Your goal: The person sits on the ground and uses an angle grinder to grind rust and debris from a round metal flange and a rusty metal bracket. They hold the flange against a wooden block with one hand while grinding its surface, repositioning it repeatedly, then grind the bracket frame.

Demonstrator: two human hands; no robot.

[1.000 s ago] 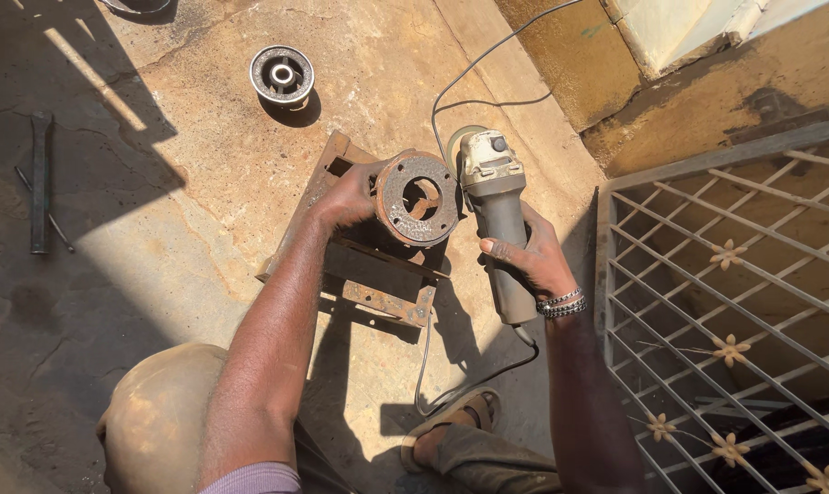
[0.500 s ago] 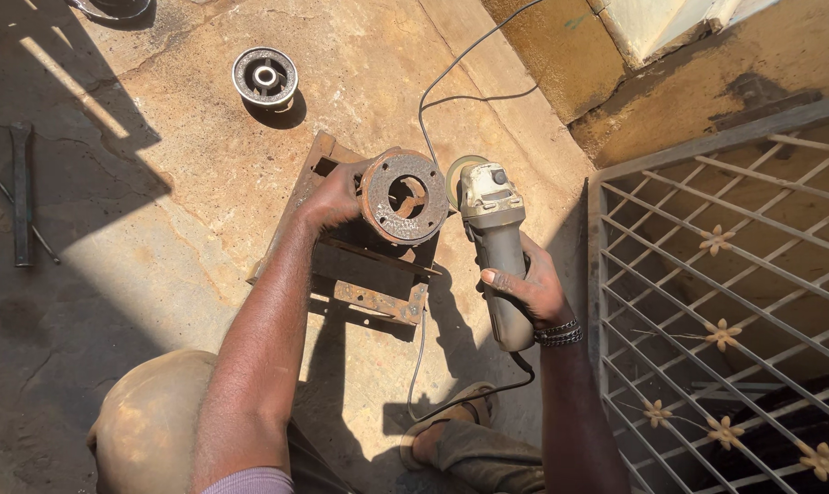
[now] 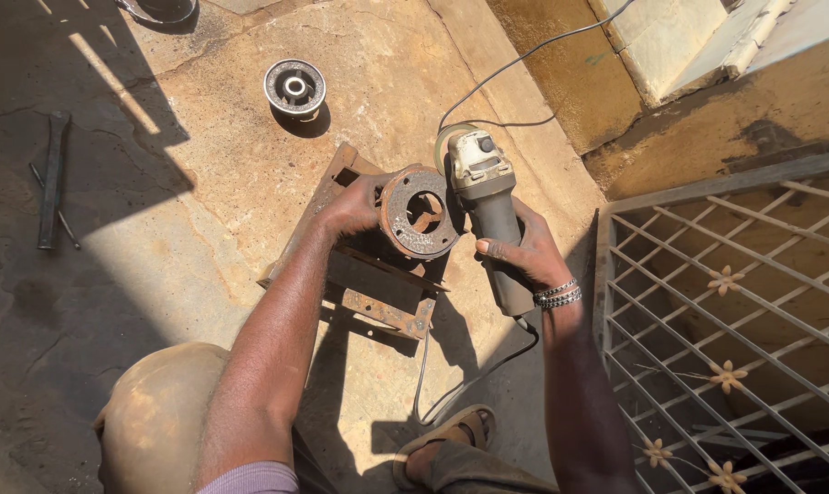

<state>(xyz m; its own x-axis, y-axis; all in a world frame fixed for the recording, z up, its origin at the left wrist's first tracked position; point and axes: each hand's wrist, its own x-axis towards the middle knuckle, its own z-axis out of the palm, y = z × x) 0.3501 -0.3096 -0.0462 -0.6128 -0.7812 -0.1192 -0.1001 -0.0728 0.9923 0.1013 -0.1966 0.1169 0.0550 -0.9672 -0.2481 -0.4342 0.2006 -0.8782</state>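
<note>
Two hands busy: my left hand (image 3: 355, 206) grips the rusty ring (image 3: 421, 212) on the steel frame (image 3: 378, 293); right hand (image 3: 515, 252) clasps the grinder (image 3: 487, 206) beside the ring. Rust remains; grinding looks unfinished.

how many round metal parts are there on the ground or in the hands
3: a rusty ring held upright by the left hand beside the grinder in the right hand; a grey pulley-like disc on the concrete; a dark round piece cut off at the top edge. Others may be hidden.
</note>
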